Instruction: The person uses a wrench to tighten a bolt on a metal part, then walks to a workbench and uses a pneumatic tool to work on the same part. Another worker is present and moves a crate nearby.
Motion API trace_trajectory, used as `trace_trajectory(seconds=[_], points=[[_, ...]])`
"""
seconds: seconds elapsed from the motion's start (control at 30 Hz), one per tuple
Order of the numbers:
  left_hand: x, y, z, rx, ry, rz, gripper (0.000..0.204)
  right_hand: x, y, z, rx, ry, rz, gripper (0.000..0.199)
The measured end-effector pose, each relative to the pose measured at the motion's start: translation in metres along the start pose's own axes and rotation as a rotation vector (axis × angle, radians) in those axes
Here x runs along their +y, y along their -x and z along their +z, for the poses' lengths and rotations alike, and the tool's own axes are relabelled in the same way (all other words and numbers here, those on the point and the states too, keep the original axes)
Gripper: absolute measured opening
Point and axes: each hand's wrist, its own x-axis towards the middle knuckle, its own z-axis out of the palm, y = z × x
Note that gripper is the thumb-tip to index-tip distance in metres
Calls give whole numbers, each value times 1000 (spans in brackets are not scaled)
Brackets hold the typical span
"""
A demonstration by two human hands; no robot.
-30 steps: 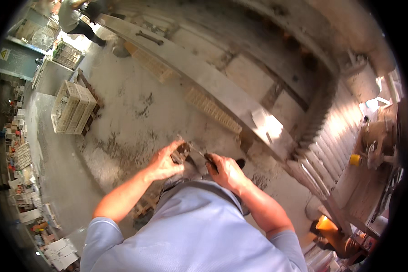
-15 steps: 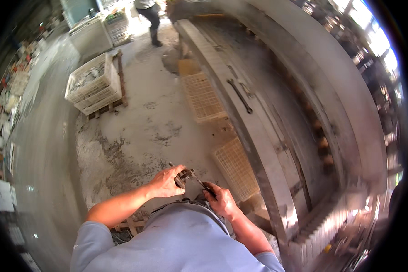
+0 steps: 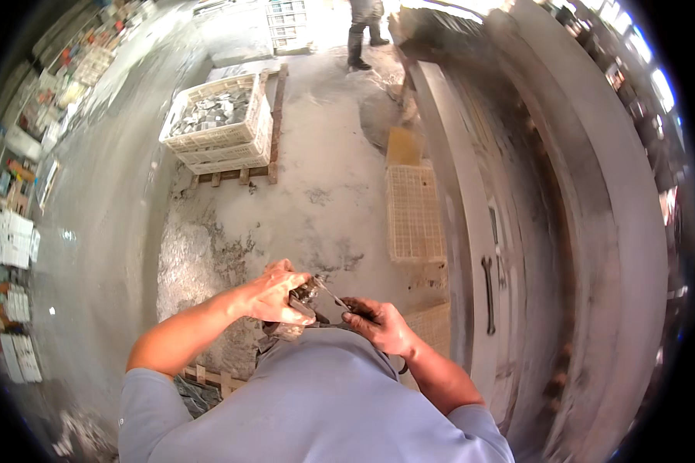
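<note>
nearest, a pale blue-grey shirt front (image 3: 316, 409) filling the lower frame, both bare forearms rising from it. left hand (image 3: 274, 293) curled shut around a small, rough, dark grey shell-like lump (image 3: 306, 292), pinched against the palm just in front of the chest, probably to keep it steady for the tool. right hand (image 3: 380, 324) closed in a fist on the dark handle of a thin metal blade (image 3: 333, 295), the tip slanting up and left to meet the lump; likely held low and close for leverage. exact contact point too small to tell.

below the left elbow, a slatted wooden pallet edge (image 3: 208, 378) with dark rubble beside it. beyond the hands, wet, stained grey concrete floor (image 3: 316, 201). to the right, a flat cream plastic mesh tray (image 3: 415, 212) lying beside a long grey metal trough (image 3: 471, 231), with a dark spanner-like tool (image 3: 487, 293) resting on its ledge. farther off to the left, a white slotted plastic crate (image 3: 220, 123) heaped with grey shells, standing on a wooden pallet. at the top edge, the legs of another person (image 3: 363, 31) standing well apart.

compared with half a second ago: hands in much the same grip and place, blade again at the lump; view tipped so that crate and trough sit a little differently in frame, the distant legs nearer the top centre.
</note>
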Motion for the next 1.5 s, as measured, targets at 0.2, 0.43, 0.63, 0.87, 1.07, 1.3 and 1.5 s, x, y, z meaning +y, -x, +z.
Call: trace_trajectory(seconds=[0.2, 0.43, 0.63, 0.87, 1.07, 1.3, 1.5], points=[[-90, -11, -80, 208, 301, 90, 73, -87, -136, -23, -164, -53, 72, 36], [-178, -55, -214, 230, 1010, 360, 68, -156, -275, -24, -110, -238, 193, 35], [-255, -101, -312, 97, 999, 377, 59, -193, -355, -54, -53, -437, 263, 37], [-278, -166, -382, 148, 1134, 360, 51, -213, -451, -115, -81, -539, 261, 40], [-304, -186, -450, 99, 1176, 385, 86, -250, -523, -180, -215, -614, 329, 43], [-283, -252, -443, 515, 281, -172, 94, -277, -583, -203, -216, -543, 351, 43], [-332, -268, -418, 908, 328, -277, 82, -293, -597, -193, -165, -172, 98, 40]])
